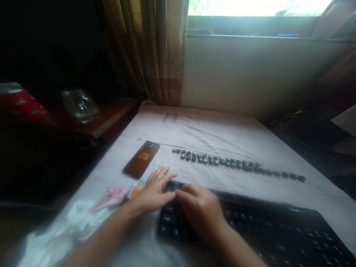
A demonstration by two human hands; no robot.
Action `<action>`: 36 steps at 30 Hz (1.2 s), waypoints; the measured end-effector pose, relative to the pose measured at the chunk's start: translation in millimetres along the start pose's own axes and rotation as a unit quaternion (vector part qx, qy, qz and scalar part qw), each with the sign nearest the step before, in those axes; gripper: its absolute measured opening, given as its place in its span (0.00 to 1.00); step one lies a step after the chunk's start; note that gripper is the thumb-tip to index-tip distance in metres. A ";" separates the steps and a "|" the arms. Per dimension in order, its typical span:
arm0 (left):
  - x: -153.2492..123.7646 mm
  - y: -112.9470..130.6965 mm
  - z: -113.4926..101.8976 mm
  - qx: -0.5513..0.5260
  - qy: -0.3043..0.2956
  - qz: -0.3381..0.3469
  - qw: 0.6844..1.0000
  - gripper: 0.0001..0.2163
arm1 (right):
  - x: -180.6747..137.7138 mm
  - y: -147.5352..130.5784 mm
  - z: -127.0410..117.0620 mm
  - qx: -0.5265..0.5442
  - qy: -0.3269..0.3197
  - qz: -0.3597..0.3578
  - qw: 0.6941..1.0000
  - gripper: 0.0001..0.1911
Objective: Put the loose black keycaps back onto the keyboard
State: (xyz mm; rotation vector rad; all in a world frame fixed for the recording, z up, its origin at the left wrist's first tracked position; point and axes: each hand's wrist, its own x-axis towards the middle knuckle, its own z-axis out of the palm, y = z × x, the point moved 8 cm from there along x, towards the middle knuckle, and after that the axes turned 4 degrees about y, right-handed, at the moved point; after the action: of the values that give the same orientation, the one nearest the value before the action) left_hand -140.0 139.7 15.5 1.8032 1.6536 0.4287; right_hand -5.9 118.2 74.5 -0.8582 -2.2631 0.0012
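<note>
A black keyboard (250,226) lies on the cloth-covered surface and runs off toward the lower right. My left hand (158,189) rests at its upper left corner, fingers spread and thumb reaching over the keys. Over the left part of the keys is my right hand (200,207), fingers curled and pinched together close to the left thumb. Whatever the right fingertips hold, if anything, is too small to make out. Beyond the keyboard, loose black keycaps (217,160) are lined up in slanting rows.
A brown smartphone (142,159) lies face down left of the keycaps. Pink cloth (112,196) and white cloth (75,226) sit at the left edge. On a wooden shelf (111,118) stands a glass jar (80,105). A curtain (155,48) hangs behind.
</note>
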 end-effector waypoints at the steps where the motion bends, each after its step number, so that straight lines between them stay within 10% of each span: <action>1: -0.4 0.0 -0.8 -0.003 -0.003 0.002 1.000 0.28 | 0.0 -0.1 0.3 0.002 -0.002 0.000 1.000 0.11; 36: 4.7 -2.8 2.2 -0.004 0.012 0.006 1.000 0.31 | -0.3 -10.3 3.3 -0.025 -0.029 -0.021 0.999 0.09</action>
State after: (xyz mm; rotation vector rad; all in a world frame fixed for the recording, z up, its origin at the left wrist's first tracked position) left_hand -140.0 143.7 11.1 1.8095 1.6567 0.4640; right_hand -13.7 110.8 74.3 -0.8476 -2.3445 -0.0508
